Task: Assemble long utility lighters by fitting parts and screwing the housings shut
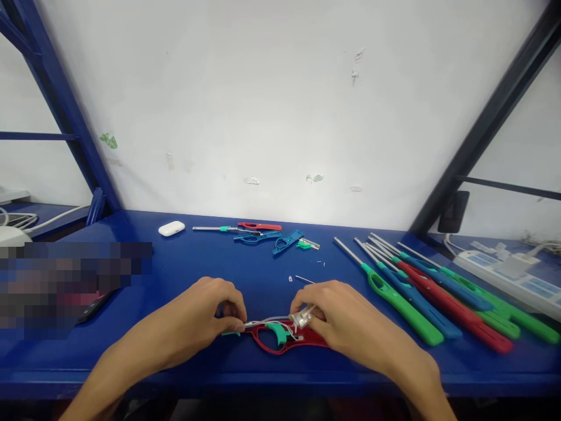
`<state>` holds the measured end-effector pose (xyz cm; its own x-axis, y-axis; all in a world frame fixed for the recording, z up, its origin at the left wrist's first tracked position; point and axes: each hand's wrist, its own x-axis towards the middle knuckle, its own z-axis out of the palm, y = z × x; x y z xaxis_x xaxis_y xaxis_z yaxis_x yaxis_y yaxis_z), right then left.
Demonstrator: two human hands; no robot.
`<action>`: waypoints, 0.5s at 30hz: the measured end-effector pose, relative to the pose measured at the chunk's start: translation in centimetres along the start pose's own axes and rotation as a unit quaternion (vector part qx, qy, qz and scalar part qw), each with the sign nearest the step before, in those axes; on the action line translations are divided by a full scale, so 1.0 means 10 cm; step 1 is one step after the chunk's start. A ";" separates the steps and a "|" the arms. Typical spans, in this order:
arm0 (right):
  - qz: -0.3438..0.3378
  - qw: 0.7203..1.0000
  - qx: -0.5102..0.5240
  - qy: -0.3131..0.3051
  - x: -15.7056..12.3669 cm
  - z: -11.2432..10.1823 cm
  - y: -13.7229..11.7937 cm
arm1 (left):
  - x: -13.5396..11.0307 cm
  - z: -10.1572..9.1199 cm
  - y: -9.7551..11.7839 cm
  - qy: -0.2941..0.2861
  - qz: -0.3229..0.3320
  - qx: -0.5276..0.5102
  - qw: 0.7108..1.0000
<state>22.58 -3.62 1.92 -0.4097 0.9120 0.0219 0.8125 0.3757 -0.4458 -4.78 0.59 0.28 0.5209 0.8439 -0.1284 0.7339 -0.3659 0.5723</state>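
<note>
An opened red lighter casing [315, 338] lies near the front edge of the blue table, its inner parts exposed. A green trigger [277, 332] sits in it behind the finger loop. My left hand [210, 310] is closed in a pinch at the casing's front end, on a thin white tube [250, 323]. A bit of green collar [232, 333] shows under those fingers. Over the rear of the casing, my right hand [339, 313] grips a clear plastic fuel tank [302, 317]. White tubing runs between the two hands. The front nozzle is hidden by my left hand.
Assembled long lighters [407, 298] in green, blue and red lie at right. Behind my hands are blue casing halves [288, 241], a red casing piece [260, 226], a metal lighter rod [208, 228] and a small screwdriver-like pin [304, 280]. A white earphone case [171, 228] sits back left.
</note>
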 end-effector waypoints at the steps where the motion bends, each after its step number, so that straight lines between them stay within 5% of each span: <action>1: 0.001 1.000 -0.001 -0.001 0.00 0.00 0.00 | 0.01 0.00 0.00 -0.002 0.000 0.000 1.000; 15: 0.009 1.000 -0.008 -0.014 -0.01 0.02 0.00 | -0.01 0.11 0.01 0.031 -0.003 0.026 0.999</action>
<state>22.52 -3.74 1.78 -0.4066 0.9136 -0.0107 0.8258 0.3624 -0.4320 -4.27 -0.01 -0.51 0.4887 0.8688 -0.0798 0.7599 -0.3790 0.5282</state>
